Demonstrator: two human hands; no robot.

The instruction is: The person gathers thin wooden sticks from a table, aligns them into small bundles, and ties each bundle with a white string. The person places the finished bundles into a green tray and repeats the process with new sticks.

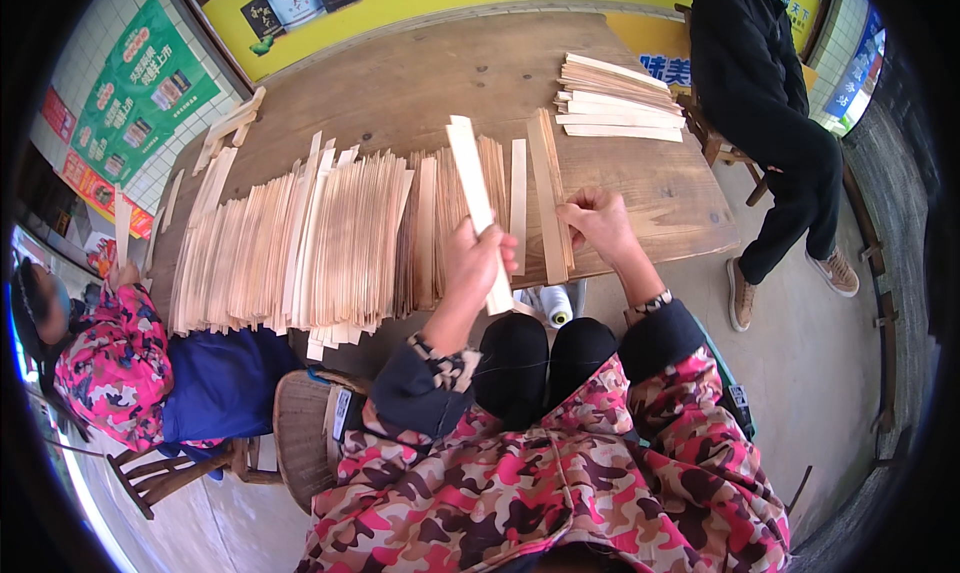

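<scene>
My left hand (478, 256) is closed around a few pale, flat wooden strips (472, 172), raised over the table's front edge. Just to the right, my right hand (596, 220) pinches the side of a small bundle of wooden strips (550, 190) that lies on the table. Between the two hands a single pale strip (518, 198) lies on the wood. Long rows of upright-packed thin strips (356, 235) spread to the left of my left hand. A separate fanned pile of strips (621, 100) lies at the table's back right.
The brown wooden table (420, 63) has its front right corner near my right arm. A co-worker (120, 355) sits at the left, holding a strip. Another person (757, 100) sits at the right. A white thread cone (556, 305) is below the edge, and a wooden chair (307, 423) stands beside me.
</scene>
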